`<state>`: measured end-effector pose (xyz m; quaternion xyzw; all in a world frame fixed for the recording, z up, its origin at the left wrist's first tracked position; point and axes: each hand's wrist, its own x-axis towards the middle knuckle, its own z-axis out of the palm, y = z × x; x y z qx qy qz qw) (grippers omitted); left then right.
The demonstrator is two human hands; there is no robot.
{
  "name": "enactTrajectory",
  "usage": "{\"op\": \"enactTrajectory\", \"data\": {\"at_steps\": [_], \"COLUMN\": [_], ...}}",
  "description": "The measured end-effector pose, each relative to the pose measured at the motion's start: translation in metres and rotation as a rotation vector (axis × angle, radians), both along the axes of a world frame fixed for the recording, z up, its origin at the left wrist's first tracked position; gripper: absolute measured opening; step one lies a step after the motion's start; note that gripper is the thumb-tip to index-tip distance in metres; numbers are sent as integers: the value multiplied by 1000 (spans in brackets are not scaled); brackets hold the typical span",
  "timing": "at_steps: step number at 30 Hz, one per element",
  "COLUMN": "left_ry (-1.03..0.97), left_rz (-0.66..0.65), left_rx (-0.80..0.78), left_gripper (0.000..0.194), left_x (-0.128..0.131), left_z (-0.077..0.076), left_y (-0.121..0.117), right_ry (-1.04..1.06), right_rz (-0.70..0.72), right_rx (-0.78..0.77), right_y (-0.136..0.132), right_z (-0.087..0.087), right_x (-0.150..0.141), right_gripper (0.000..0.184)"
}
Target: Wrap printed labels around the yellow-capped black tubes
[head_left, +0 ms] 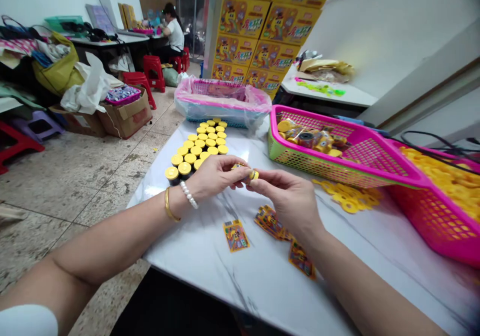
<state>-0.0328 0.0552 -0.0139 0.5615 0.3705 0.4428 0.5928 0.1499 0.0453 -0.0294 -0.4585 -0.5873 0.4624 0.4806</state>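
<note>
Over the marble-patterned table, my left hand and my right hand meet fingertip to fingertip. Both pinch a small yellow printed piece; it looks like a folded or rolled card, but fingers cover most of it. One flat printed card lies below my hands. A loose pile of similar cards sits under my right hand, and another card lies beside my right wrist. Left of my left hand stand several dark tubs with yellow lids, grouped in rows.
A pink and green basket holds wrapped yellow parts. Yellow rings lie in front of it, beside a pink basket of yellow pieces. A plastic-lined basket stands at the far edge. Yellow cartons are stacked behind; a person sits farther back.
</note>
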Motion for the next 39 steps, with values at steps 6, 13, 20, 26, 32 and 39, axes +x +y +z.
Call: {"op": "enactTrajectory", "data": {"at_steps": [6, 13, 20, 26, 32, 39], "left_ry": [63, -37, 146, 39, -81, 42], "left_rz": [18, -87, -126, -65, -15, 31], "left_rx": [-1, -166, -266, -116, 49, -181], "left_gripper": [41, 60, 58, 51, 51, 50], "left_x": [0, -8, -9, -2, 7, 10], "left_z": [-3, -8, -6, -4, -2, -18], "left_y": [-1, 10, 10, 3, -7, 2], "right_ry": [-82, -299, -533, -338, 221, 76], "right_rz": [29, -30, 120, -16, 66, 159], "right_rx": [291, 714, 989, 625, -232, -200], "right_y": [0, 4, 8, 0, 0, 13], "right_z": [-1, -9, -10, -7, 0, 2], "right_x": [-1, 5, 21, 12, -3, 11], "right_gripper": [23, 16, 27, 16, 47, 46]}}
